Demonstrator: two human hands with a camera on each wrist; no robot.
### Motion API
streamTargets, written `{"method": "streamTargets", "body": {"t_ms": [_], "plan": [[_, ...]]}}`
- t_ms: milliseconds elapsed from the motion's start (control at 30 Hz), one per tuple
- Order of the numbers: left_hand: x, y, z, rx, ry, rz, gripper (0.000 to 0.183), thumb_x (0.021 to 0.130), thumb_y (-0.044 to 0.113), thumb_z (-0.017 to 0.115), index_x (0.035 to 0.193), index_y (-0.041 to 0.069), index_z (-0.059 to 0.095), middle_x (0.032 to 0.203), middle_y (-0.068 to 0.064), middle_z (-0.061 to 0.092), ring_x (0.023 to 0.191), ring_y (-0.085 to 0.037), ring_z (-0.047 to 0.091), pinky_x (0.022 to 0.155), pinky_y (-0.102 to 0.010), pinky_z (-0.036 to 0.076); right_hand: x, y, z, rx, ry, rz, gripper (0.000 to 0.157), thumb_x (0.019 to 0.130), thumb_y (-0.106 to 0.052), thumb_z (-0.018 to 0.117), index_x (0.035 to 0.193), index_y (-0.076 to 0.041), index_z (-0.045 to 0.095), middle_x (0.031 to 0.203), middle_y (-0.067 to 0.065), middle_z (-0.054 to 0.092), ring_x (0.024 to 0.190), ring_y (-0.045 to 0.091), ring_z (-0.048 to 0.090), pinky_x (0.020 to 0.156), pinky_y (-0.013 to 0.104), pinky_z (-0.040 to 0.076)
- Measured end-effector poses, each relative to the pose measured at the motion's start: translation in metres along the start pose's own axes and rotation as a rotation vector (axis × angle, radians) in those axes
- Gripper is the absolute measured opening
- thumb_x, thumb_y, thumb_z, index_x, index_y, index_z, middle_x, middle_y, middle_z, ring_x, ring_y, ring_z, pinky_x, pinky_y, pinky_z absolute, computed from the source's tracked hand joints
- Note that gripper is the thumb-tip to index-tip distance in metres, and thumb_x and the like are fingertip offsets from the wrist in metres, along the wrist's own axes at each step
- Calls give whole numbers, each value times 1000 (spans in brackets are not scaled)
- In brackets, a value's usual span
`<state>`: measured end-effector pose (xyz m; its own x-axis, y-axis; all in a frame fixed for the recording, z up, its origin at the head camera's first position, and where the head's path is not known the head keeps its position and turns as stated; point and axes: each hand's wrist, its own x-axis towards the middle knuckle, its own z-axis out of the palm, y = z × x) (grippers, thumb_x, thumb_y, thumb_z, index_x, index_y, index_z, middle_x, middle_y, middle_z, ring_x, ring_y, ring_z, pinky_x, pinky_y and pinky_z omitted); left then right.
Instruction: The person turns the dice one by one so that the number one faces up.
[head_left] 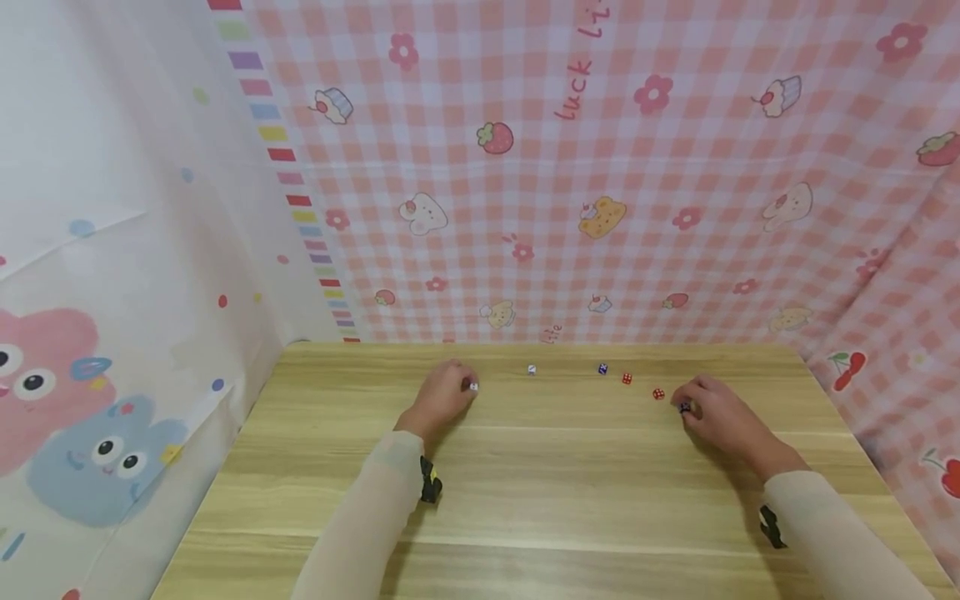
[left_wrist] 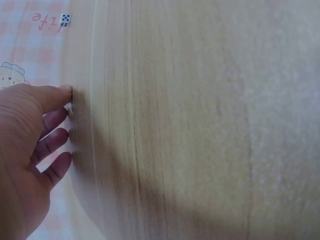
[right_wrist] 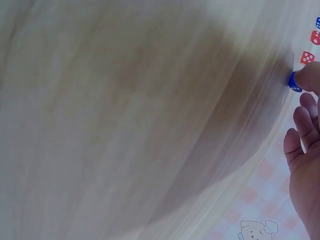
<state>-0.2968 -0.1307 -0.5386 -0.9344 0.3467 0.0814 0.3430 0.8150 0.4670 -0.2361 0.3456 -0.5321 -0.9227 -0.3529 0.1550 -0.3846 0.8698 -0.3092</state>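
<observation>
My left hand [head_left: 444, 395] is at the back left of the table, pinching a white die [head_left: 474, 387] at its fingertips. In the left wrist view the thumb and fingers almost wholly hide that die. Farther right, another white die [head_left: 532, 369] lies on the wood. My right hand [head_left: 716, 415] pinches a blue die [right_wrist: 294, 82] between thumb and finger at the back right. Just left of it rests a red die [head_left: 658, 394], then a second red die [head_left: 627, 378] and another blue die [head_left: 603, 368], forming a slanting line.
The wooden table [head_left: 570, 492] ends at a pink checked cloth [head_left: 525, 183] hanging behind it. A white printed cloth [head_left: 150, 275] hangs on the left, and more checked cloth is on the right. Each wrist carries a black strap piece [head_left: 430, 481].
</observation>
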Motion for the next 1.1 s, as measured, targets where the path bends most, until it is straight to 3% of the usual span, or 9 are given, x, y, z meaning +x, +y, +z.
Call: {"method": "streamTargets", "body": {"t_ms": [200, 400, 1100], "plan": [[1, 1, 0, 1, -9, -2, 9, 95, 14, 73, 102, 9, 76, 112, -8, 69, 110, -27, 63, 101, -43, 53, -3, 2, -1, 16, -12, 36, 17, 89, -5, 74, 105, -7, 71, 103, 9, 62, 92, 26, 59, 83, 50, 54], [0, 3, -1, 14, -5, -7, 8, 94, 13, 73, 100, 9, 76, 109, -8, 69, 108, -26, 63, 100, -43, 53, -2, 3, 0, 21, -5, 11, 16, 88, -2, 74, 102, -8, 71, 98, 6, 64, 87, 21, 57, 78, 44, 53], [-1, 2, -1, -13, -11, -28, 8, 94, 12, 73, 101, 9, 76, 110, -8, 68, 107, -26, 63, 100, -43, 53, -1, -1, -2, -26, -24, 3, 15, 88, -2, 72, 101, -7, 76, 100, 9, 62, 89, 24, 58, 80, 46, 53]]}}
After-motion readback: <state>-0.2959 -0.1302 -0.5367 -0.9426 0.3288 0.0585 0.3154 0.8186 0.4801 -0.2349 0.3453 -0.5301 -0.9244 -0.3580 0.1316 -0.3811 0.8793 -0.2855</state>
